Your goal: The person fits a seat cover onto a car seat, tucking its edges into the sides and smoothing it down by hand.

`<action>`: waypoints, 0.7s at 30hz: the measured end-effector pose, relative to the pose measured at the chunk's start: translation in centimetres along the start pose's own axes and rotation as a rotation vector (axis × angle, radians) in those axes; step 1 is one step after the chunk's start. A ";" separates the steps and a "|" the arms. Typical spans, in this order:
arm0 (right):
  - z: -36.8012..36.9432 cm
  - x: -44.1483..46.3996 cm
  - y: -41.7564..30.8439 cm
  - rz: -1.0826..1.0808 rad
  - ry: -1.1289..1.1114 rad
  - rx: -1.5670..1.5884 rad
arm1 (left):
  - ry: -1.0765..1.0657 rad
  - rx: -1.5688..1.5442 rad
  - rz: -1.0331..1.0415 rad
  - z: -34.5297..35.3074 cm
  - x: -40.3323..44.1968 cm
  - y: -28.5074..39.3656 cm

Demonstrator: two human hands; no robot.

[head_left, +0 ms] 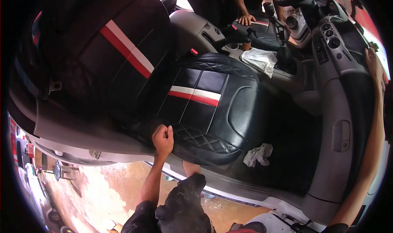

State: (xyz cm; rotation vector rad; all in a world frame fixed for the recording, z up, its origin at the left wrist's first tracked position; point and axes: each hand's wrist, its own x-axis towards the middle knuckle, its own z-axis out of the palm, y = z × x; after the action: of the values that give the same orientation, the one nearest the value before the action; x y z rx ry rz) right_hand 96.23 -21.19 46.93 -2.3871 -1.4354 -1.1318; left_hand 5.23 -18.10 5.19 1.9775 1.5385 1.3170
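Note:
Beside the near edge of a black leather car seat with white and red stripes, my left hand is closed in a fist, thumb uppermost. It is against or very near the lower corner where cushion meets backrest; what the fingers hold, if anything, is hidden. Far to the right, my right hand rests by the top of the dashboard, at the windshield side. Its fingers look stretched out, small in view, next to a small dark object.
A co-worker's hand presses on the opposite seat. White cloth lies by the gear lever on the console, and a crumpled rag on the dark footwell floor. The door sill runs along the near side. A dark-clothed leg stands below.

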 end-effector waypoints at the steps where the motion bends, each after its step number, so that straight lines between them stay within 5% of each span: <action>1: -0.2 -0.1 -0.5 0.002 0.030 0.006 | -0.004 0.007 -0.001 0.0 0.0 0.1; 21: -3.1 -1.1 -3.7 0.061 -0.035 -0.063 | -0.003 0.021 0.009 0.0 0.0 0.4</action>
State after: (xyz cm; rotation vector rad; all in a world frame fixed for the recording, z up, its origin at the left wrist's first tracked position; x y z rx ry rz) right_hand 91.29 -21.45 47.45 -2.4873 -1.3467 -1.1424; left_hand 5.42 -18.21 5.49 2.0006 1.5504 1.3058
